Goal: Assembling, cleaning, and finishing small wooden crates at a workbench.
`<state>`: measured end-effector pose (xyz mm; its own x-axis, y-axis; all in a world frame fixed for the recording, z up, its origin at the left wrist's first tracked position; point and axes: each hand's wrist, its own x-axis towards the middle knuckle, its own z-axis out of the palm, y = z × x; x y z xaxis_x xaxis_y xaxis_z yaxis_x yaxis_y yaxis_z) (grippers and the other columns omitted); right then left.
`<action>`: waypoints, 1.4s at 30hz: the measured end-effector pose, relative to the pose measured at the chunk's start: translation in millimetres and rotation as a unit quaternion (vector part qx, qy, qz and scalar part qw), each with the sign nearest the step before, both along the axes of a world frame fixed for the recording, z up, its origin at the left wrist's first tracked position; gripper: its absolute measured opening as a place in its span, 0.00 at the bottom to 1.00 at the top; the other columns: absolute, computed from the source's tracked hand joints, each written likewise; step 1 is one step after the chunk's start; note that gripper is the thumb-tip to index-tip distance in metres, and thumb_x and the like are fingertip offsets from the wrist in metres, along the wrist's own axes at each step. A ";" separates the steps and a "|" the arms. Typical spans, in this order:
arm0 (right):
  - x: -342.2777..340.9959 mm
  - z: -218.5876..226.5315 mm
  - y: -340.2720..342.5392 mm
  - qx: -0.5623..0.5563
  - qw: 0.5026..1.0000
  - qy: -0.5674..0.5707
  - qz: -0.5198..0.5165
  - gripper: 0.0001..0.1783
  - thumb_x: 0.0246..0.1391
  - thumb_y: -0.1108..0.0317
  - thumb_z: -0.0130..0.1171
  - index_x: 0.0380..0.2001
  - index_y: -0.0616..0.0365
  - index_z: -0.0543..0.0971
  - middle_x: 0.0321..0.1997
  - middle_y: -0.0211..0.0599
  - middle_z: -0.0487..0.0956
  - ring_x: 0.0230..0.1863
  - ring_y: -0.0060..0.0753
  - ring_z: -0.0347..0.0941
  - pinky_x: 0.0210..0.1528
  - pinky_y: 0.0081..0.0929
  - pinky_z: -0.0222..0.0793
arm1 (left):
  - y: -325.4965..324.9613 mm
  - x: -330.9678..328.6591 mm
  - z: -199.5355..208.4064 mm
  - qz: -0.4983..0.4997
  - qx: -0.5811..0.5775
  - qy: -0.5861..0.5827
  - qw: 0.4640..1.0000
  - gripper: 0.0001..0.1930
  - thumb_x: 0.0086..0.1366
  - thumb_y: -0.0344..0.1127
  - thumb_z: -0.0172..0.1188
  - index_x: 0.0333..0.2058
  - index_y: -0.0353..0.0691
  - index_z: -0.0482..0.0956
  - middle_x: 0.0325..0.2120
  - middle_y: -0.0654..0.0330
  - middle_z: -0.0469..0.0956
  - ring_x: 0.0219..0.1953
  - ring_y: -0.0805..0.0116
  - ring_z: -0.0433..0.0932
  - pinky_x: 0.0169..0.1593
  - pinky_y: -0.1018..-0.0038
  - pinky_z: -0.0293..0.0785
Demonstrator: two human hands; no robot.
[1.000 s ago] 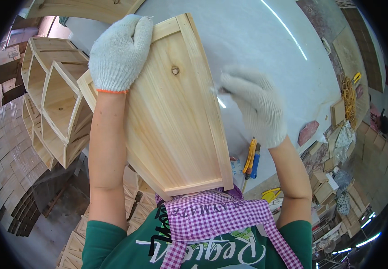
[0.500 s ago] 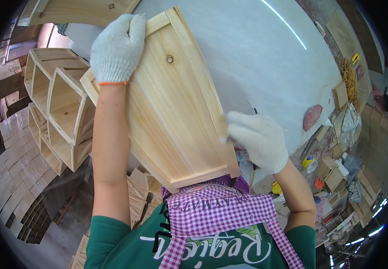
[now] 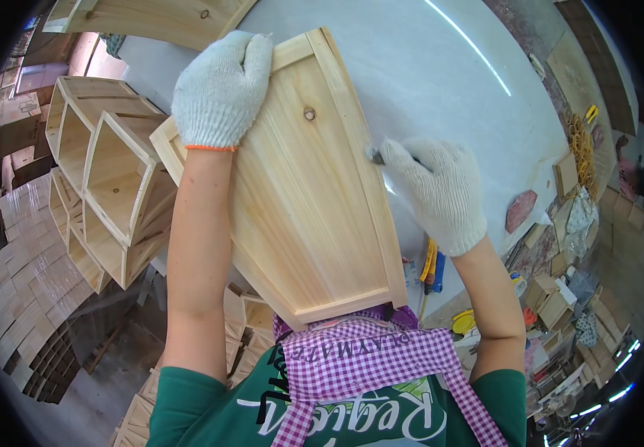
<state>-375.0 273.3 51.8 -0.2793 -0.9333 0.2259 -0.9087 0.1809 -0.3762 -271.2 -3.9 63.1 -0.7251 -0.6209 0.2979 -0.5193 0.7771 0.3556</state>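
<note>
Left hand [image 3: 220, 89] grips the far end of the wooden box [image 3: 303, 186]. Right hand [image 3: 437, 192] pinches a small dark tool [image 3: 375, 155] against the box's right edge.

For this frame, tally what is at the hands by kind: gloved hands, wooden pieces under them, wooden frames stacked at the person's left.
Gloved hands: 2, left hand and right hand
Tapered wooden tray on the table: 1
Stacked wooden frames clearly countable: 2; more below are too cut off to count
Total: 5
</note>
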 end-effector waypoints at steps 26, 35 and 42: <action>-10.3 9.5 -5.1 0.030 0.999 0.025 0.024 0.21 0.54 0.74 0.60 0.52 0.48 0.82 0.30 0.35 0.77 0.31 0.42 0.77 0.32 0.39 0.72 | -0.3 -1.8 1.2 -0.001 -0.008 -0.003 1.000 0.19 0.71 0.51 0.54 0.34 0.43 0.85 0.32 0.50 0.83 0.36 0.46 0.82 0.41 0.56 0.78; -11.8 20.2 -0.2 0.003 0.995 -0.099 -0.021 0.22 0.52 0.79 0.58 0.51 0.51 0.82 0.39 0.39 0.83 0.38 0.47 0.80 0.38 0.40 0.75 | -2.3 -1.3 1.8 -0.007 0.008 -0.036 0.999 0.19 0.73 0.51 0.52 0.41 0.44 0.85 0.35 0.50 0.84 0.40 0.45 0.82 0.44 0.59 0.78; -22.2 18.5 -16.9 0.021 0.997 -0.057 0.042 0.21 0.50 0.79 0.58 0.48 0.51 0.83 0.35 0.39 0.85 0.34 0.48 0.81 0.37 0.40 0.76 | -5.7 -1.7 -0.2 -0.003 0.003 -0.035 0.999 0.18 0.73 0.51 0.53 0.41 0.44 0.85 0.35 0.50 0.84 0.40 0.46 0.82 0.44 0.59 0.78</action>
